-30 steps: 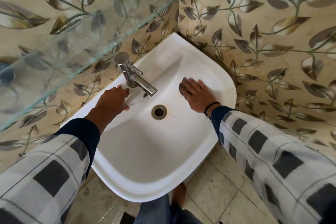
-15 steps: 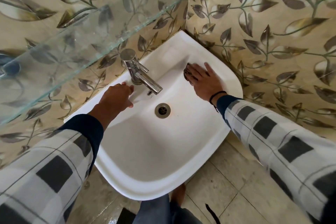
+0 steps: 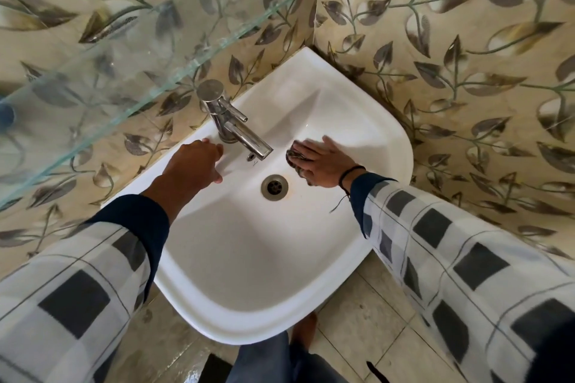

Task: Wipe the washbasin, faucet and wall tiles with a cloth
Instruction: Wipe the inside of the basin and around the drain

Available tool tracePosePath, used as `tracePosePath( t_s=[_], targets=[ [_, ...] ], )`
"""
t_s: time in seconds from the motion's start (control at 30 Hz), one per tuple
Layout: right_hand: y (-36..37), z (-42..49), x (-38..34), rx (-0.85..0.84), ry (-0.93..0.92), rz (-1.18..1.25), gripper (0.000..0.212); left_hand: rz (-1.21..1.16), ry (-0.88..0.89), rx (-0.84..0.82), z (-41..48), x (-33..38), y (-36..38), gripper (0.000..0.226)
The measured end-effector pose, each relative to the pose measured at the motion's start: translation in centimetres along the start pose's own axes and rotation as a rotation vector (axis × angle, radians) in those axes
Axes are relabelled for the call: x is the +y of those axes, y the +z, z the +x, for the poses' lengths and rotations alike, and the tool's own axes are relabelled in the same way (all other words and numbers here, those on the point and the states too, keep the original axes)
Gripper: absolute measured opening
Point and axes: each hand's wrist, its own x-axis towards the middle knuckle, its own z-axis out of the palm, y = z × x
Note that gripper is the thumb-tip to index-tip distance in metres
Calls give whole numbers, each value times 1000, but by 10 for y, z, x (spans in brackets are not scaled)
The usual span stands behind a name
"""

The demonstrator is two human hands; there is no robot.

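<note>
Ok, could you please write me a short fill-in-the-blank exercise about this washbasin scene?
1. The right hand presses a dark ____ flat inside the washbasin.
2. The left hand rests on the rim beside the ____.
3. The round metal ____ sits at the basin's bottom, between the two hands.
Missing words: cloth; faucet; drain.

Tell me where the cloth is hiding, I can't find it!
Find the white washbasin in the corner, then its round metal drain. Just right of the drain, the right hand presses flat inside. The cloth is the small crumpled bit peeking from under its fingers, dark against all the white.
</note>
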Motion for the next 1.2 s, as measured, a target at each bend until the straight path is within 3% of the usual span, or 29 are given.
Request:
tracePosePath(
  t_s=[0.07,0.17,0.27,0.33,0.4,0.47,0.5,0.57,0.63,0.67,0.73,0.8,0.83,0.97,1.0,1.1,1.13,1.2],
  targets=[
    [-4,1,14,100,78,-26,60,10,-3,-9,0,0,-1,67],
    [1,3,-10,230,402,162,57,0,-2,-9,0,0,0,68],
    [9,8,-35,44,189,227,62,-15,-2,-5,0,-1,0,69],
    [4,6,-18,-8,29,103,65,-24,-6,-11,0,-1,0,71],
    [1,10,-1,62,136,42,66,-26,-8,-18,0,-2,0,72],
    [3,10,-9,177,392,162,62,-40,-12,-17,0,-2,0,72],
    [5,12,-21,191,430,214,62,-43,-15,-14,0,-1,-1,72],
    [13,12,-38,121,271,200,61,-39,-21,-9,-1,0,-1,72],
    [9,8,-19,89,57,54,61,-39,-19,-10,0,-1,1,73],
    [5,8,-4,104,39,-14,61,-39,-17,-8,1,-2,2,73],
    [3,8,13,211,209,-17,57,-29,-9,-8,3,-5,4,73],
    [6,8,-9,283,428,139,57,-19,-8,-7,4,-6,6,74],
    [10,9,-25,285,422,195,59,-17,-10,-7,4,-6,7,74],
    [10,-1,-25,78,-16,120,58,5,-2,5,4,-5,7,74],
    [8,0,-13,100,5,81,59,14,1,8,3,-5,6,73],
    [9,4,-5,180,327,164,55,51,20,13,3,-4,3,68],
    [11,7,-14,170,333,192,55,60,21,15,2,-4,2,68],
    [17,7,-20,104,128,158,57,55,24,9,2,-4,2,69]
  ],
)
